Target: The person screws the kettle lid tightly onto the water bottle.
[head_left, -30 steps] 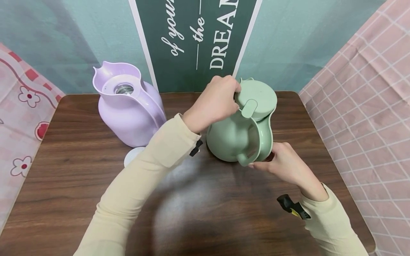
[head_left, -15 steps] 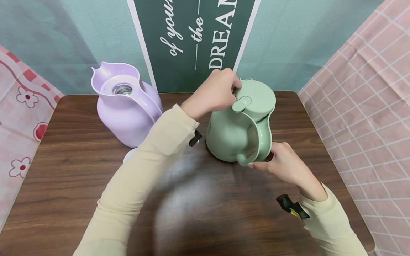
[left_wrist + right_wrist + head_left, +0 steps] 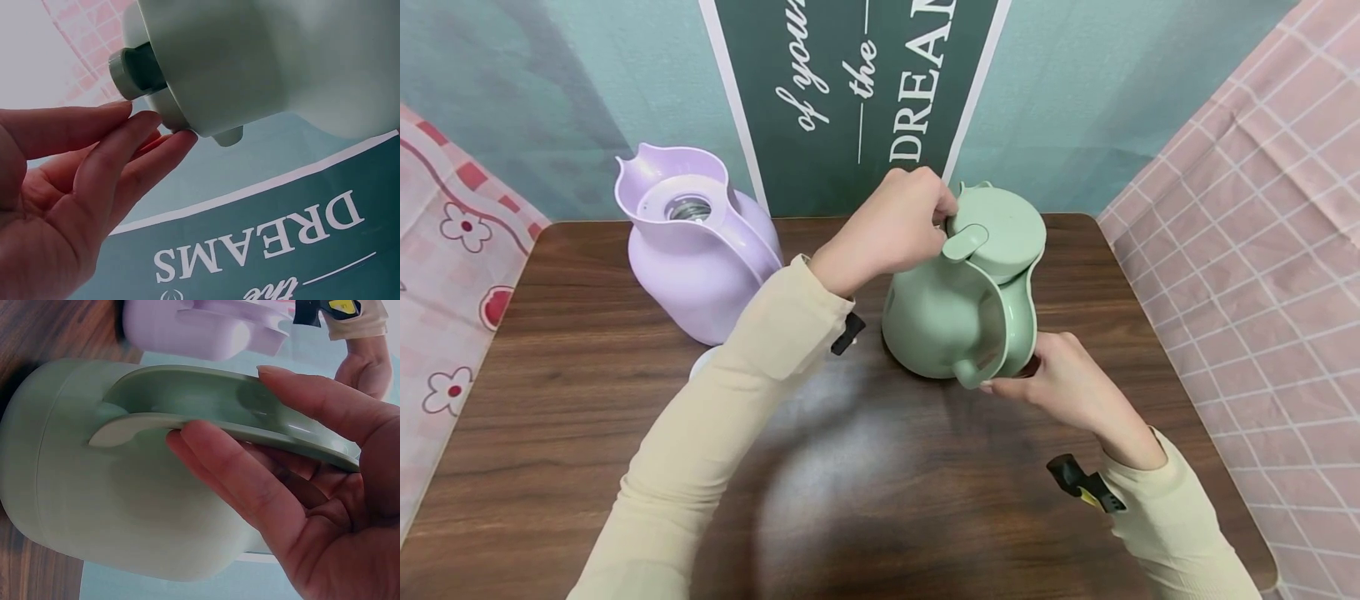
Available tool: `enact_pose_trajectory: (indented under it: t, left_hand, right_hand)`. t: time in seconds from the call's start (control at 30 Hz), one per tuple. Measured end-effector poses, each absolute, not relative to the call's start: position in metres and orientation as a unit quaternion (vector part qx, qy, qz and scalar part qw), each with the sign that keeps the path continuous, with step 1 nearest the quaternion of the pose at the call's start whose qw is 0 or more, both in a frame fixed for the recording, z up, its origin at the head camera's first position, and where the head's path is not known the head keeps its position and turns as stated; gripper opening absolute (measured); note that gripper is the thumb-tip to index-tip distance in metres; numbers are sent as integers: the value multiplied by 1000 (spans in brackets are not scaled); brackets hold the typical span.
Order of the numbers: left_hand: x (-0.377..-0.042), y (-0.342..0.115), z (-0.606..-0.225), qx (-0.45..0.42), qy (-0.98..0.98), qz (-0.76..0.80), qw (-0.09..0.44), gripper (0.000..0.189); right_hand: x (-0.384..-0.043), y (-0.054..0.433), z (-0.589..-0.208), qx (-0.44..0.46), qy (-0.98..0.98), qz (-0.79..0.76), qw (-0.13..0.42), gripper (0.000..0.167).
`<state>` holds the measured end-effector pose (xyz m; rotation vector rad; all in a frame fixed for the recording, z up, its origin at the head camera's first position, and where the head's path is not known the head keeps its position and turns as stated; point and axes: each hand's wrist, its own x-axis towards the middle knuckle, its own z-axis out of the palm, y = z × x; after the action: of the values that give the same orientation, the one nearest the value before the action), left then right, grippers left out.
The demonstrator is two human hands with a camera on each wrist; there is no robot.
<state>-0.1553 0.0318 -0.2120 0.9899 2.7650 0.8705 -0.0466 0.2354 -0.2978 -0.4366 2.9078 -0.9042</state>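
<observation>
A sage green thermos jug (image 3: 940, 325) stands at the right rear of the table, its round lid (image 3: 1000, 229) on top. From the lid a rounded tab (image 3: 966, 242) points toward the front left. My left hand (image 3: 891, 225) is at the lid's left edge, fingers extended and loosely bent. In the left wrist view its fingertips (image 3: 181, 139) lie right at the jug's rim, and the thumb is close below the tab. With thumb and fingers on either side, my right hand (image 3: 325, 481) holds the jug's handle (image 3: 231, 430).
Left of the green jug stands a lilac thermos jug (image 3: 700, 258) without a lid, its round mouth uncovered. A white round piece (image 3: 702, 363) lies in front of it, partly behind my left sleeve. A dark green lettered banner (image 3: 850, 108) hangs behind the wooden table (image 3: 925, 500).
The lid's tab has swung leftward, from pointing at the handle to pointing front left. My left hand has drawn back slightly left. The right hand stays on the handle.
</observation>
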Motion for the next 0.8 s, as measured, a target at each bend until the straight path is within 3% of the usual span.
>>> enact_pose_trajectory:
  t: [0.5, 0.8]
  left_hand:
    - [-171, 33, -213, 364, 886, 286, 34, 31]
    - [-158, 24, -213, 329, 902, 275, 48, 37]
  right_hand:
    - [-47, 235, -297, -143, 943, -298, 34, 19]
    - [-46, 235, -298, -149, 943, -296, 28, 19]
